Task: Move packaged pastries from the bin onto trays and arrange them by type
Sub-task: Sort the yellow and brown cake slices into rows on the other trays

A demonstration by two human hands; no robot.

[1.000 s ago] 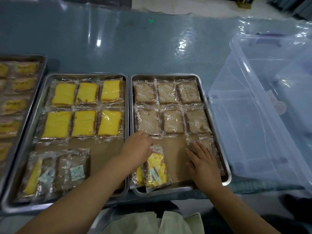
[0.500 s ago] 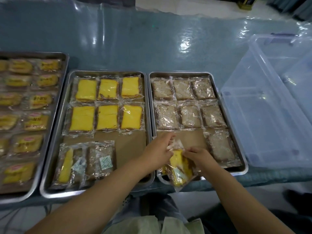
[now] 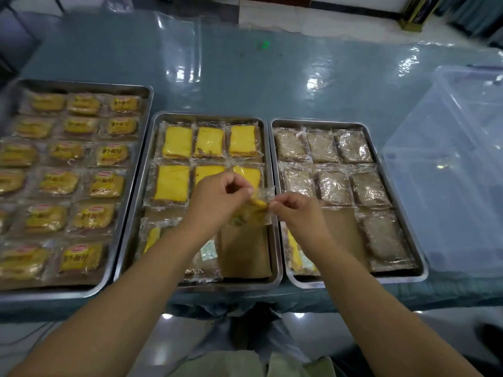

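Observation:
My left hand [image 3: 217,198] and my right hand [image 3: 295,210] both pinch the top edge of one clear-wrapped yellow pastry [image 3: 251,212], held above the seam between the middle tray [image 3: 136,213] and the right tray [image 3: 420,257]. The middle tray carries two rows of yellow cake slices [image 3: 177,142], plus loose packs [image 3: 152,235] at its near left. Brown slices [image 3: 324,144] fill the right tray in rows, and another yellow pack [image 3: 295,253] lies at its near left, partly hidden by my right forearm.
A left tray [image 3: 148,104] holds several labelled yellow buns in rows. A clear plastic bin [image 3: 449,172] stands at the right on the teal, plastic-covered table. Brown paper lines the bare near part of the middle tray [image 3: 245,248].
Both hands lifted the yellow pack off the near left of the right tray and carried it up and left over the tray seam. The view shifted left, showing more of the left tray.

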